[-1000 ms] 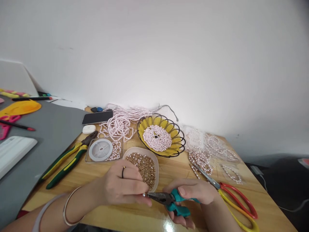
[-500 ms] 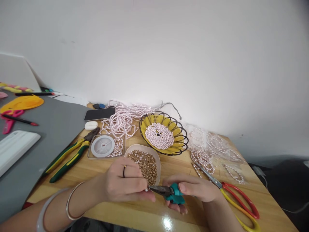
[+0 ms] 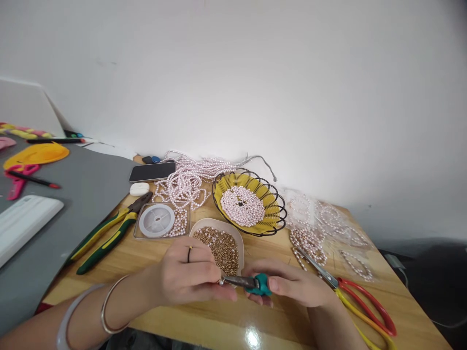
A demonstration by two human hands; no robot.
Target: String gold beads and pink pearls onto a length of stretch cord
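Note:
Between its thumb and fingers, my left hand pinches a small bead; whether a thread runs through it I cannot make out. My right hand is wrapped round the teal handles of needle-nose pliers. Their jaws point left, and the tip meets the bead at my left fingertips. Just behind my hands sits a cream dish of gold beads with a few pale ones. Beyond it, a yellow basket with black wire loops holds pale pink beads.
Green-yellow pliers and a clear box with a white spool lie left. Pink bead strands lie beside a phone near the wall. Right are bagged bead strings and red-yellow scissors.
The pliers in my right hand have turned, so less of the teal handles shows and they look more closed together. My left hand keeps its pinch. The whole view shifts slightly.

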